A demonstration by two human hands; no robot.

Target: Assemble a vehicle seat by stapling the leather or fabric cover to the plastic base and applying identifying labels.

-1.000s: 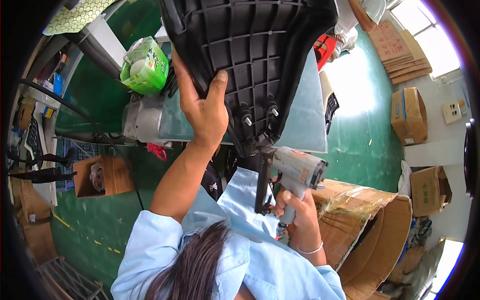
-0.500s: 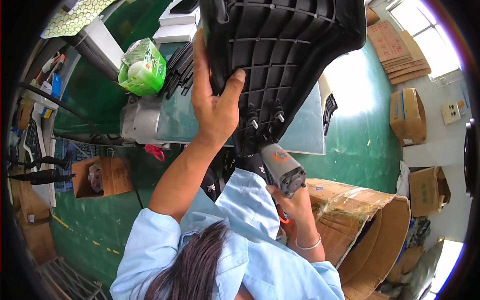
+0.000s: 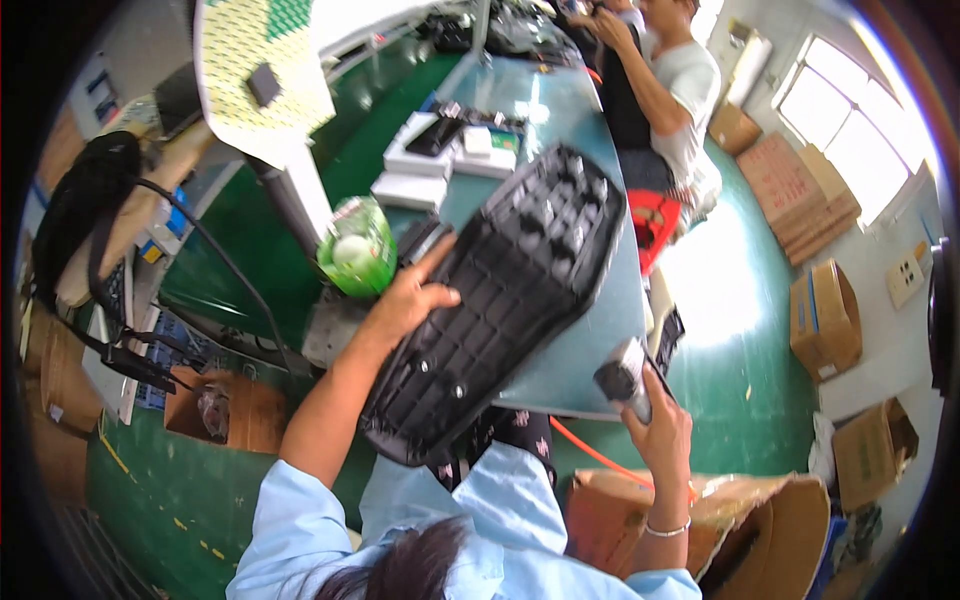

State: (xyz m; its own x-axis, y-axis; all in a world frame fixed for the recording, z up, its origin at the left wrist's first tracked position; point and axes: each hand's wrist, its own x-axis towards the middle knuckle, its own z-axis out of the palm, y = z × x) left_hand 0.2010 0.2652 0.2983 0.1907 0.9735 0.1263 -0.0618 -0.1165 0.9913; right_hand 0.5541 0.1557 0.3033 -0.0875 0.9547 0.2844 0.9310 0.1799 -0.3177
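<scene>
A long black moulded seat base, with a ribbed underside, is held up at a slant over the near end of the work table. My left hand grips its left edge, thumb lying on the ribs and fingers hidden behind. Two metal studs show near its lower end. To the right, my right hand is wrapped round the handle of a pistol-shaped air tool with a grey body. The tool is apart from the seat base; its working end is unclear. An orange hose runs below it.
White boxes with a black phone lie farther up the table. A green bag stands at its left side. Beyond, a person is near a red stool. A large cardboard box lies by my right arm.
The air tool has left the seat base's lower end and moved right. The seat base has come down and tilted, its far end now leaning right. My view now reaches farther up the table.
</scene>
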